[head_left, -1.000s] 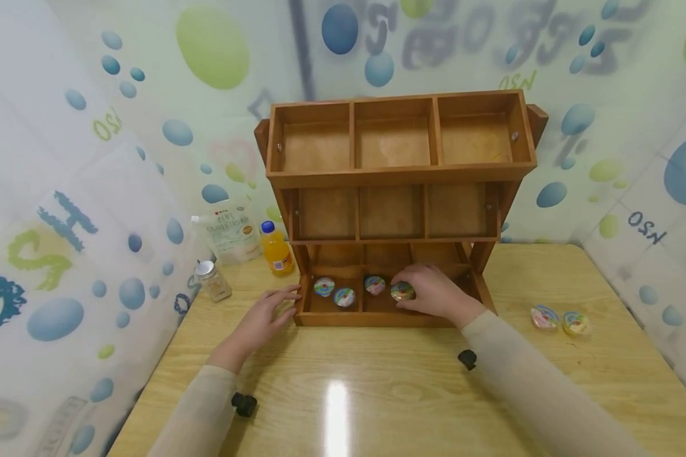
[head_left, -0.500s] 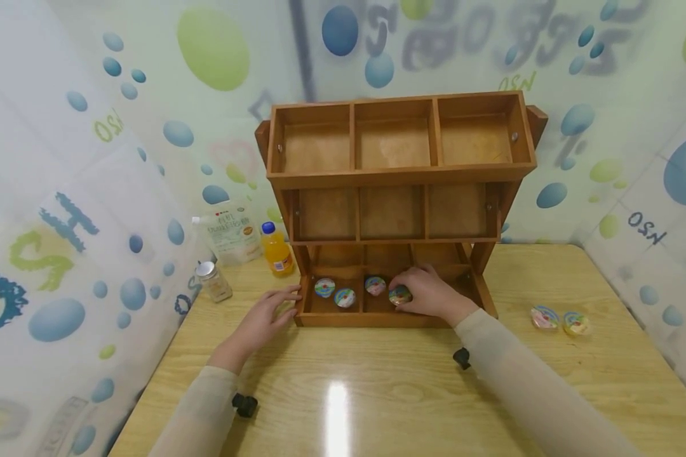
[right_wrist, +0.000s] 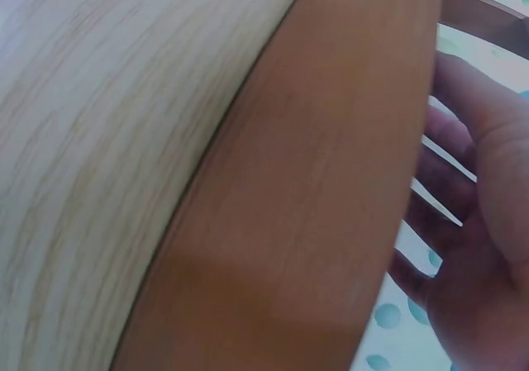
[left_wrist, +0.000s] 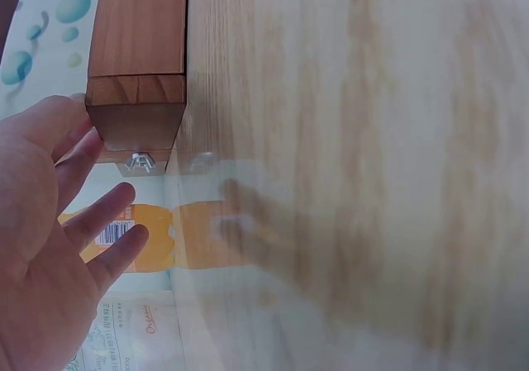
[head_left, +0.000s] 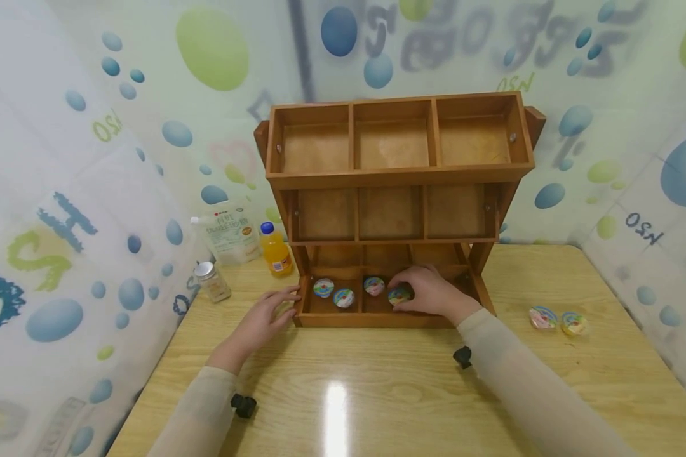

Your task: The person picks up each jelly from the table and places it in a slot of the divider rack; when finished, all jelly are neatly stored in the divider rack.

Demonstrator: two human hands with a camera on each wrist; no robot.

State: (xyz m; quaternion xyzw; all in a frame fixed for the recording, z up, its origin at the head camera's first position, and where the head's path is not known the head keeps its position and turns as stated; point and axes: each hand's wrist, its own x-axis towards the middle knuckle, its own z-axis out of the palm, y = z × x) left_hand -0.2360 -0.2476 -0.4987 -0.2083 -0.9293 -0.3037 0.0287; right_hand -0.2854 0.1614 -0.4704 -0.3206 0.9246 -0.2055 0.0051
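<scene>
My right hand (head_left: 429, 291) reaches into the bottom tier of a brown wooden three-tier shelf (head_left: 400, 179). Its thumb and index finger are curled round a small jelly cup (head_left: 399, 296) with a colourful lid, in the middle compartment. Left of it in that compartment lies a pink jelly cup (head_left: 374, 285). Two more, a jelly cup (head_left: 323, 287) and another jelly cup (head_left: 343, 298), lie in the left compartment. My left hand (head_left: 265, 319) has its fingertips at the shelf's left end, fingers spread in the left wrist view. The shelf's front board hides the right fingertips in the right wrist view.
On the table (head_left: 400, 387), a pink jelly cup (head_left: 543, 318) and a yellow jelly cup (head_left: 574, 324) lie to the right of the shelf. At the left stand an orange drink bottle (head_left: 276, 252), a white pouch (head_left: 231, 235) and a glass jar (head_left: 213, 283) with a metal lid.
My right hand and the jelly cup have shifted slightly left and toward the front within the middle compartment. My left hand has stayed at the shelf's end.
</scene>
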